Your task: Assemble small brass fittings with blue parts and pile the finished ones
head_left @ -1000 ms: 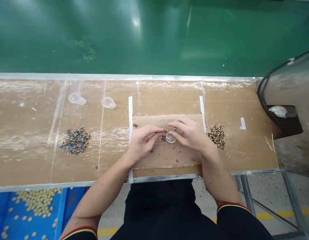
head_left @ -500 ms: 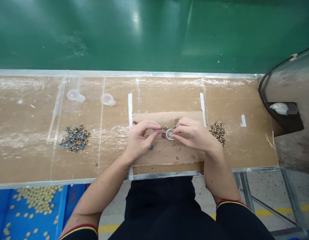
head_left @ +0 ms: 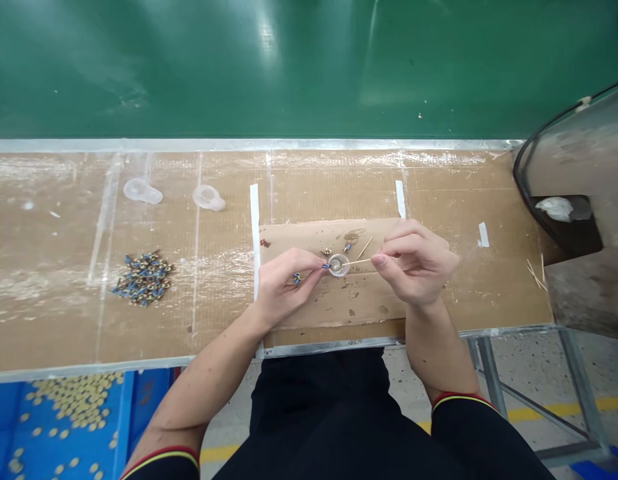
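Observation:
My left hand [head_left: 289,283] pinches a small blue piece [head_left: 327,266] at the left rim of a small clear cup [head_left: 345,272]. Between thumb and finger of my right hand [head_left: 419,260] is a toothpick [head_left: 359,261], held almost level. Its far end reaches over or into the cup; I cannot tell whether it touches the blue piece. Behind the cup, a second toothpick [head_left: 365,247] lies on the cardboard sheet [head_left: 339,313]. Another blue piece [head_left: 347,247] is also back there, and one more [head_left: 297,277] shows beside my left fingers.
To the left is a pile of small blue-and-gold pieces [head_left: 145,279]. Two translucent plastic cups [head_left: 143,191] lie behind it. Several loose toothpicks [head_left: 537,275] are at the right, near a metal machine [head_left: 563,157]. A blue bin [head_left: 53,447] with yellowish discs is below the table edge.
My right hand has drawn back to the right from the cup, and the toothpick now shows in it. My left fingers have moved to the cup rim. The right pile is now hidden.

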Action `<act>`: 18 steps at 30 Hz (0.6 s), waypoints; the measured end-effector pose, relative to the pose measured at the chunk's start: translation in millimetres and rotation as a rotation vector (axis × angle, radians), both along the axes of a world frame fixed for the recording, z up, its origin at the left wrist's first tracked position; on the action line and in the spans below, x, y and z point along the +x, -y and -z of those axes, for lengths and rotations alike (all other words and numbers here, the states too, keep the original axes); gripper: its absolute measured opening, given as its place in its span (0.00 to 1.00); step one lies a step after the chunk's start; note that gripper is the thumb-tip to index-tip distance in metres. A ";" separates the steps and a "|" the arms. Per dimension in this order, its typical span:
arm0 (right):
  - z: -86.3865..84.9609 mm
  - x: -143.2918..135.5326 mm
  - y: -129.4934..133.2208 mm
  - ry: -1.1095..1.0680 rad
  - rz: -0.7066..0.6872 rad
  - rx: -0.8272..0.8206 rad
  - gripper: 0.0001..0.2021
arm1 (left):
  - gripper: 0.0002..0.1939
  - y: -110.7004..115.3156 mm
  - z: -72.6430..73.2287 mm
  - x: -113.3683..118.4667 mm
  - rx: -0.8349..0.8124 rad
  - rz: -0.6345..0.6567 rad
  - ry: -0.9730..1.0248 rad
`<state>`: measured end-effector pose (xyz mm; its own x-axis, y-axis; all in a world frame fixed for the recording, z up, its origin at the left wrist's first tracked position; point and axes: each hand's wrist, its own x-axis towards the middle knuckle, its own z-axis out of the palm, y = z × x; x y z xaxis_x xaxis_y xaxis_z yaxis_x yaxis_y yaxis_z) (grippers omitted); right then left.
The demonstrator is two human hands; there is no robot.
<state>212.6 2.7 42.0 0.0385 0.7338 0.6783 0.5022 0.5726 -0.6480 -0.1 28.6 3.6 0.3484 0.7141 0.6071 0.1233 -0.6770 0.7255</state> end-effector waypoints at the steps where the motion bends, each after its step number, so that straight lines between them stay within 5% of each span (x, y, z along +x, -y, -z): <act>1: 0.7 -1.5 0.3 -0.004 -0.010 -0.004 0.08 | 0.09 -0.1 0.0 0.1 0.000 -0.001 0.003; 18: 6.7 -11.5 0.2 -0.041 -0.063 0.005 0.04 | 0.09 -1.7 -1.7 1.8 0.063 0.017 0.014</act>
<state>201.1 2.6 35.2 0.0205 0.7324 0.6806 0.4379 0.6054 -0.6647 1.8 30.3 5.3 0.3516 0.6683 0.6555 0.1019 -0.7234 0.6828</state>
